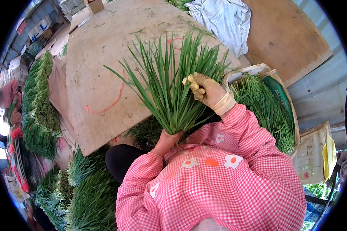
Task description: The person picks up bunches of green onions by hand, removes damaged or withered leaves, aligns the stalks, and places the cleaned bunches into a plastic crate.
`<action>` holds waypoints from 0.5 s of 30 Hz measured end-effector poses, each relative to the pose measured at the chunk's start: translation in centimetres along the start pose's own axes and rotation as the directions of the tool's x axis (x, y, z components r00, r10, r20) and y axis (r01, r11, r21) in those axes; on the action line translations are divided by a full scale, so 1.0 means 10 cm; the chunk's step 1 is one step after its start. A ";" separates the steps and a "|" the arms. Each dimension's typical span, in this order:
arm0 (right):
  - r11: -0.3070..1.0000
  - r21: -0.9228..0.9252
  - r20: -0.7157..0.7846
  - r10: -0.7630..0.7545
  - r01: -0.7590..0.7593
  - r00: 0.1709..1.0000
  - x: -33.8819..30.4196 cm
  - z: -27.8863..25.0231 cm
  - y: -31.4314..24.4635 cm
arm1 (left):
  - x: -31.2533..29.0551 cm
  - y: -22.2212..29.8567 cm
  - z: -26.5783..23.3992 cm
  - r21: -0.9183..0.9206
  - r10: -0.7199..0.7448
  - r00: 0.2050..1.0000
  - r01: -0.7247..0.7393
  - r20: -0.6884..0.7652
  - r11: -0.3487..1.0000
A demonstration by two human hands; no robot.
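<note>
A fanned bunch of garlic chives (169, 84), with long flat green blades, spreads upward over the edge of the wooden board. My bare left hand (167, 142) is closed around its lower end, close to my lap. Beside the upper right blades is my right hand (207, 91), in a thin, stained, yellowish glove. Its fingers are curled in toward the thumb against the leaves. Whatever lies between those fingertips, if anything, is too small to make out. Pink checked sleeves cover both forearms.
The wooden board (100, 61) carries red string (110, 106) and leaf scraps. A crate of cut greens (258, 107) stands at the right. Heaped greens lie at lower left (94, 192) and farther left (38, 104). White cloth (223, 23) lies at the far edge. Another person (9, 96) is at far left.
</note>
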State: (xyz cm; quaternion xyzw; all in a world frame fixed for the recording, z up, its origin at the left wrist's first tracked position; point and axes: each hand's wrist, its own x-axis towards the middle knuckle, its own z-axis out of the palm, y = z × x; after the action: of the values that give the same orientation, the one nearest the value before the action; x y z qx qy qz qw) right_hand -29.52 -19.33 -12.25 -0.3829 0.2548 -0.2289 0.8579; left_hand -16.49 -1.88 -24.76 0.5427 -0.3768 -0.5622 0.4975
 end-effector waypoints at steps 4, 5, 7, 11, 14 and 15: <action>0.727 0.681 0.159 -0.028 -0.089 0.987 -0.05 -0.02 0.07 | 0.04 -0.05 -0.03 -0.126 -0.013 0.999 0.009 -0.032 0.992; 0.641 0.761 0.221 -0.113 -0.099 0.969 -0.07 -0.03 0.01 | 0.04 -0.03 -0.05 -0.153 -0.030 0.999 0.025 -0.031 0.988; 0.800 0.589 0.129 -0.235 0.116 0.963 -0.26 0.05 -0.17 | 0.05 0.01 -0.06 -0.202 -0.076 0.996 0.065 -0.044 0.977; 0.976 -0.187 0.379 0.176 -0.111 0.908 -0.69 0.01 -0.20 | 0.04 0.06 -0.18 -0.411 0.017 0.998 -0.040 -0.061 0.911; 0.541 -0.832 0.266 0.584 -0.123 0.767 -0.54 -0.09 0.26 | 0.05 0.12 -0.15 -0.506 0.002 0.993 -0.063 -0.120 0.860; 0.458 -0.886 0.198 0.522 -0.077 0.830 -0.44 -0.19 0.44 | 0.05 0.13 -0.19 -0.532 -0.009 0.995 -0.043 -0.095 0.846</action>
State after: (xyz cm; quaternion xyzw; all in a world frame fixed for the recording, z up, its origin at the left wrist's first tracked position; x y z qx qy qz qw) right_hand -33.18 -15.09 -15.56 -0.7395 0.1953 0.1793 0.6188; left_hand -14.39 -2.43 -23.88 0.4055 -0.1870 -0.6141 0.6508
